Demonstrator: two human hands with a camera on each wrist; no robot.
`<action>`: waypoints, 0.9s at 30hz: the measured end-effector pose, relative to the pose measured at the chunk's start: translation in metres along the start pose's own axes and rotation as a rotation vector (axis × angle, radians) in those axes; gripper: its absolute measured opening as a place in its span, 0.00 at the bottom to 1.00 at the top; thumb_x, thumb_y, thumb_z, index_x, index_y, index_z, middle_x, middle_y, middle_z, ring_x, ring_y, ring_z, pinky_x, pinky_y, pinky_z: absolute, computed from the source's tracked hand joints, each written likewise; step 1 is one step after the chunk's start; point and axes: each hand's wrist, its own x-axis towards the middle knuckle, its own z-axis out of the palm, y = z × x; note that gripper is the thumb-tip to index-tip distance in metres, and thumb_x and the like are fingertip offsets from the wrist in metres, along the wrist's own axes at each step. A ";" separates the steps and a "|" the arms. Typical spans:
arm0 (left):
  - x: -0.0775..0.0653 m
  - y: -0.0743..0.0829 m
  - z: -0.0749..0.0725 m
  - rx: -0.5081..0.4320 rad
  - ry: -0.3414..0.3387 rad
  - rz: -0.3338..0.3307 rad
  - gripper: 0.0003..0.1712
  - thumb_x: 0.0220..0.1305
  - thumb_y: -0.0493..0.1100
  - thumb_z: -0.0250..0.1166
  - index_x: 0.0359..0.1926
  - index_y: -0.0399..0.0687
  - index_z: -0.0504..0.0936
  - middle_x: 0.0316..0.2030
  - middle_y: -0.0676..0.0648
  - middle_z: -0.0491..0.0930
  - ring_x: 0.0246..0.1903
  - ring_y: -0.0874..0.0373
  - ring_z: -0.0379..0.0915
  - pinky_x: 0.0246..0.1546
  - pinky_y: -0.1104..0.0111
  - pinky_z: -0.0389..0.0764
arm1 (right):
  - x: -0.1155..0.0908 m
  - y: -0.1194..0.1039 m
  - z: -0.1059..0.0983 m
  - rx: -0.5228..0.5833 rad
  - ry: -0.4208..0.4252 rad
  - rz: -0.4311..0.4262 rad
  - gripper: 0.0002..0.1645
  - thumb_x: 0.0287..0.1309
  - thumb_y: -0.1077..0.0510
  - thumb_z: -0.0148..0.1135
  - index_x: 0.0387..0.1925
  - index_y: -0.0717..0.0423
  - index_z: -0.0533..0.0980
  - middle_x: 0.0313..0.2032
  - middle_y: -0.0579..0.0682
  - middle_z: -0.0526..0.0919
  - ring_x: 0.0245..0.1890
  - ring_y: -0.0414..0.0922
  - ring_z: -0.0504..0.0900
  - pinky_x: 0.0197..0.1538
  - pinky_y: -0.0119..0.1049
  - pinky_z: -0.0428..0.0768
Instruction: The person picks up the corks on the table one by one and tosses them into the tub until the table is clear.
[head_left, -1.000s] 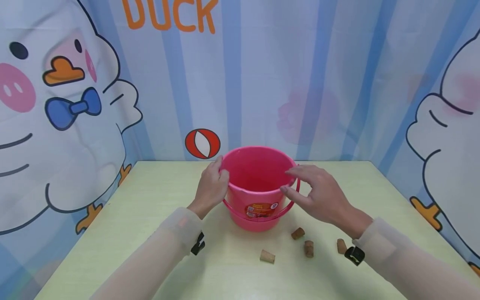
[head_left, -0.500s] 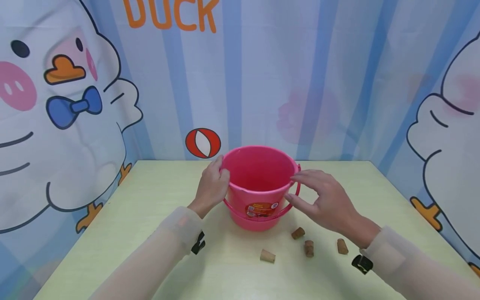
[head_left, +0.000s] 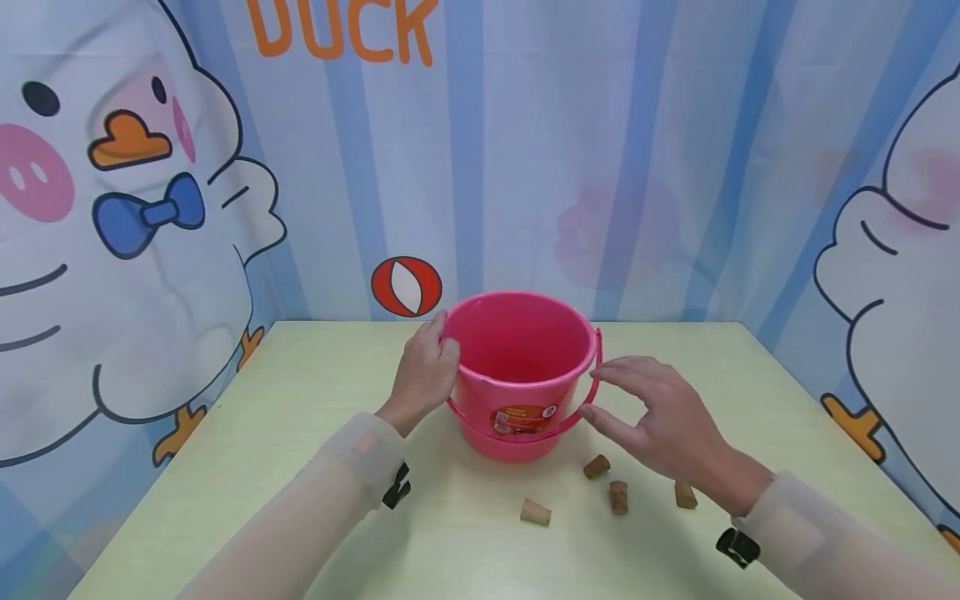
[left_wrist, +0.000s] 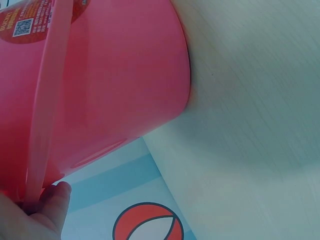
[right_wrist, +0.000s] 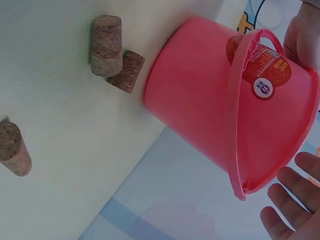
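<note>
A pink plastic bucket (head_left: 521, 375) with a label and a lowered handle stands upright in the middle of the pale green table (head_left: 300, 433). My left hand (head_left: 426, 368) grips its left rim, fingers curled over the edge; the left wrist view shows the bucket wall (left_wrist: 110, 75) and a fingertip (left_wrist: 52, 200) by the handle. My right hand (head_left: 648, 410) hovers open just right of the bucket, fingers spread, holding nothing; its fingers (right_wrist: 292, 192) show beside the rim (right_wrist: 235, 150). Several corks lie in front, one (head_left: 597, 467) nearest the bucket.
Other corks lie at the front: one (head_left: 536, 512) in the middle, one (head_left: 617, 497) and one (head_left: 684, 494) under my right wrist. A cartoon duck backdrop (head_left: 135, 208) walls the table on the far side and both flanks.
My right hand has drawn away from the bucket's right rim, moving down and to the right over the corks. The left hand and the bucket have stayed put.
</note>
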 end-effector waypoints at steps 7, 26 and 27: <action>-0.001 0.001 -0.001 0.010 -0.003 -0.004 0.37 0.75 0.46 0.53 0.81 0.48 0.55 0.72 0.46 0.66 0.66 0.47 0.68 0.54 0.55 0.83 | -0.007 0.001 0.003 -0.010 -0.022 0.007 0.29 0.53 0.45 0.77 0.56 0.51 0.84 0.53 0.49 0.87 0.55 0.53 0.83 0.50 0.60 0.84; -0.001 0.001 -0.001 0.001 -0.010 -0.001 0.37 0.75 0.44 0.53 0.81 0.47 0.54 0.72 0.46 0.66 0.66 0.47 0.68 0.54 0.55 0.83 | -0.031 -0.008 0.025 0.035 -0.115 0.030 0.30 0.52 0.42 0.78 0.56 0.44 0.84 0.52 0.40 0.86 0.54 0.43 0.83 0.48 0.47 0.87; 0.000 0.000 -0.001 0.003 -0.010 -0.002 0.37 0.75 0.44 0.53 0.81 0.48 0.54 0.72 0.46 0.66 0.65 0.47 0.68 0.54 0.55 0.83 | -0.032 -0.009 0.026 0.038 -0.116 0.030 0.29 0.52 0.42 0.78 0.56 0.44 0.84 0.51 0.39 0.86 0.53 0.43 0.83 0.47 0.46 0.87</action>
